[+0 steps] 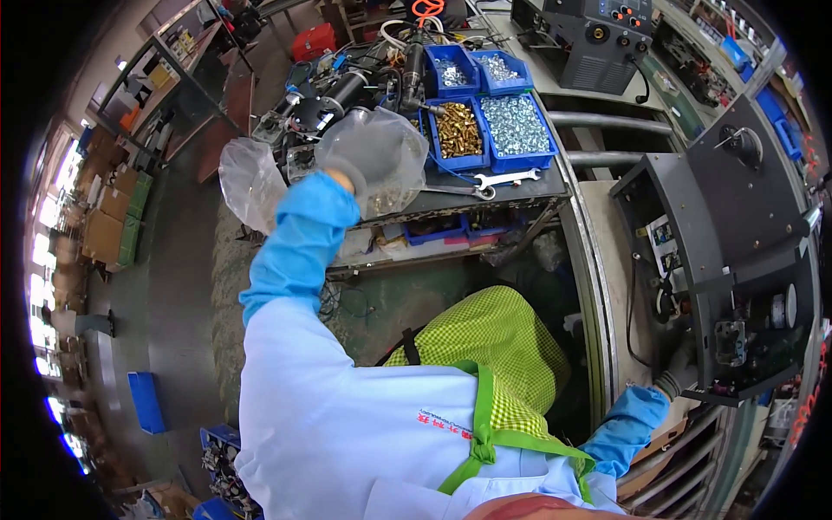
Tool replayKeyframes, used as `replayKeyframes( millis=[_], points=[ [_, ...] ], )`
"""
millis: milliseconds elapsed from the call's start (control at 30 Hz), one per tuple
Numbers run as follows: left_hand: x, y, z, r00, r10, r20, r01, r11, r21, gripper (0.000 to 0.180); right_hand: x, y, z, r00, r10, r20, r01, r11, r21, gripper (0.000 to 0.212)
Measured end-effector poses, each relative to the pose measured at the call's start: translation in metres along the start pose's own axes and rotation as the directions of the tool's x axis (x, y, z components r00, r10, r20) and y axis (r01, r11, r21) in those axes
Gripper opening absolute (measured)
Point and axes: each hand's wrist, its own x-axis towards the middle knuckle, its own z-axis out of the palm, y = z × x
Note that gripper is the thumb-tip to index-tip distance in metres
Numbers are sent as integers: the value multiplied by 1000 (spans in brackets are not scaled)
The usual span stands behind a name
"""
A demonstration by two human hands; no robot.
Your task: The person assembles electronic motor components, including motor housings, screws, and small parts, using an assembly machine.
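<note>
My left hand (pixel 354 177) reaches up to a clear plastic bag (pixel 381 156) on the workbench. A strip of bare wrist shows past the blue sleeve cover; the fingers are hidden in or behind the cloudy plastic. Small brownish pieces show dimly at the bag's lower end. Far to the right, my right hand (pixel 683 371), in a grey glove, is at the near lower corner of an open black metal machine housing (pixel 637 204). Its fingers are too dark and covered to make out. Inside the housing are a white-framed panel (pixel 665 245) and a round white part (pixel 784 306).
Blue bins (pixel 523 162) hold brass-coloured and silvery fasteners. In front lie a combination wrench (pixel 510 178) and a ratchet wrench (pixel 461 190). Another plastic bag (pixel 251 182) sits left, near power tools (pixel 347 91). Metal rollers (pixel 611 121) and a finished-looking black machine (pixel 602 48) stand at the back right.
</note>
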Motion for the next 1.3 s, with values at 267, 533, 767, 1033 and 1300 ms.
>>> replayKeyframes(
  millis=[267, 533, 767, 1033, 1300],
  points=[
    [202, 1, 8, 996, -76, 45, 74, 996, 47, 26, -1, -19, -4, 986, 161, 38, -162, 985, 55, 36],
    [277, -25, 79, 871, -233, 432, 213, 972, 95, 40, -12, 30, 0, 988, 157, 0, -156, 983, 101, 32],
    [286, -29, 95, 901, -194, 388, 166, 981, 103, 37, -9, 2, 0, 997, -21, -74, 9, 987, -161, 30],
    [287, -36, 83, 914, -219, 342, 185, 974, 129, 30, -10, 1, 3, 976, 204, -71, -206, 978, -15, 25],
    [289, -57, 84, 946, -182, 269, 193, 981, -17, 23, -14, 40, 5, 929, 369, 10, -338, 841, 422, 25]
  ],
)
